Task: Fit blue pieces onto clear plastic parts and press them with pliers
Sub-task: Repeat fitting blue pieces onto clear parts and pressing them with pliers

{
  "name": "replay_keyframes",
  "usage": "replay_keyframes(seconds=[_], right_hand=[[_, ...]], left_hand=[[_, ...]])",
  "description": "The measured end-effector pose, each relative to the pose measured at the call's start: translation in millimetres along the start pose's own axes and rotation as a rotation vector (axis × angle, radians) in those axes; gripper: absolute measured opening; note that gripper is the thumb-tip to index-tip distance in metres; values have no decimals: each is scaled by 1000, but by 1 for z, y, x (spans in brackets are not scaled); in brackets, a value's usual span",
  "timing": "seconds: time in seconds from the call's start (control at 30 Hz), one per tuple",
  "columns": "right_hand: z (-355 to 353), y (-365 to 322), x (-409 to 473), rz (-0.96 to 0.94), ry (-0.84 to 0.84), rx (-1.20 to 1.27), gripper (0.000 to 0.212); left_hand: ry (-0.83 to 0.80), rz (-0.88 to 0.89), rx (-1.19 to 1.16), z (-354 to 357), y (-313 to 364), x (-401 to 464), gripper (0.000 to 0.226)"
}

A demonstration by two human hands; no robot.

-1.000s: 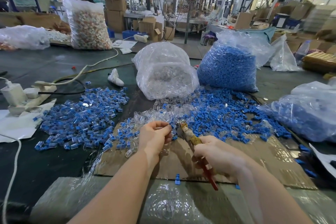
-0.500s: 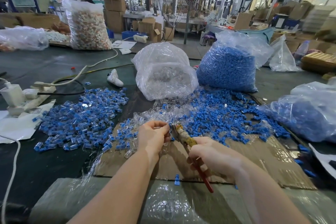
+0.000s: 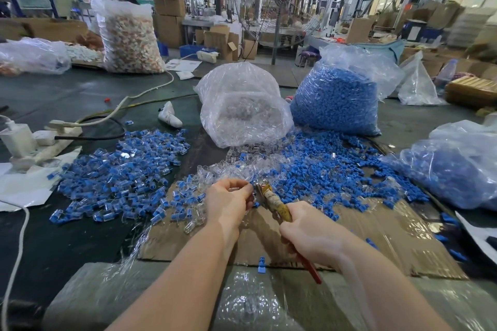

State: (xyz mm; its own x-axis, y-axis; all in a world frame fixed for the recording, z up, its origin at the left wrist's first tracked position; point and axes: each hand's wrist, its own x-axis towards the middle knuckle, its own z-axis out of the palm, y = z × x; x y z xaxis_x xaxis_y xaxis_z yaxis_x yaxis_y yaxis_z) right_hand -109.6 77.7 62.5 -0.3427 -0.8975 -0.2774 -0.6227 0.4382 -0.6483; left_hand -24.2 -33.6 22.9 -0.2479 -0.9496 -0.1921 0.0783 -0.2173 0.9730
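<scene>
- Left hand [image 3: 228, 200]: fingers curled, pinching a small part at the fingertips; the part is mostly hidden, cannot tell if clear or blue.
- Right hand [image 3: 309, 234]: wrapped round the handles of the pliers [image 3: 274, 200]; a red handle end sticks out below the palm. Plier nose points up-left, right at the left fingertips; jaw gap too small to read.
- Both hands work over a cardboard sheet [image 3: 376, 236] lying on the bench [image 3: 67, 236].
- Loose clear parts [image 3: 231, 166] heaped just beyond the left hand.
- Loose blue pieces [image 3: 322, 164] spread beyond and right of the pliers.
- Pile of fitted blue-and-clear parts [image 3: 121, 169] to the left, on the dark bench.
- One blue piece [image 3: 261, 268] alone at the near cardboard edge.
- Farther back: bag of clear parts [image 3: 242, 107], its mouth toward the hands; beside it a bag of blue pieces [image 3: 338, 99]; another blue bag [image 3: 457, 166] at far right.
- Far left: power strip [image 3: 40, 142] with charger and cables.
</scene>
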Motion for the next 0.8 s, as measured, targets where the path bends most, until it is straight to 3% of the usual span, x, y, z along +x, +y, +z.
replay_keyframes(seconds=[0.13, 0.27, 0.43, 0.6, 0.7, 0.8], right_hand=[[2, 1, 0, -10, 14, 4, 20], [4, 3, -1, -20, 31, 167, 24], [11, 9, -3, -88, 116, 243, 8], [8, 10, -3, -76, -6, 324, 4], [3, 9, -6, -66, -35, 342, 16], [3, 12, -3, -56, 82, 244, 26]], left_hand=[[-2, 6, 15, 0, 0, -1, 8], [14, 4, 4, -2, -3, -2, 14], [23, 14, 19, -7, -6, -3, 19], [4, 0, 14, -11, -5, -4, 11], [-9, 6, -9, -12, -2, -6, 6], [20, 40, 27, -15, -1, -6, 6]])
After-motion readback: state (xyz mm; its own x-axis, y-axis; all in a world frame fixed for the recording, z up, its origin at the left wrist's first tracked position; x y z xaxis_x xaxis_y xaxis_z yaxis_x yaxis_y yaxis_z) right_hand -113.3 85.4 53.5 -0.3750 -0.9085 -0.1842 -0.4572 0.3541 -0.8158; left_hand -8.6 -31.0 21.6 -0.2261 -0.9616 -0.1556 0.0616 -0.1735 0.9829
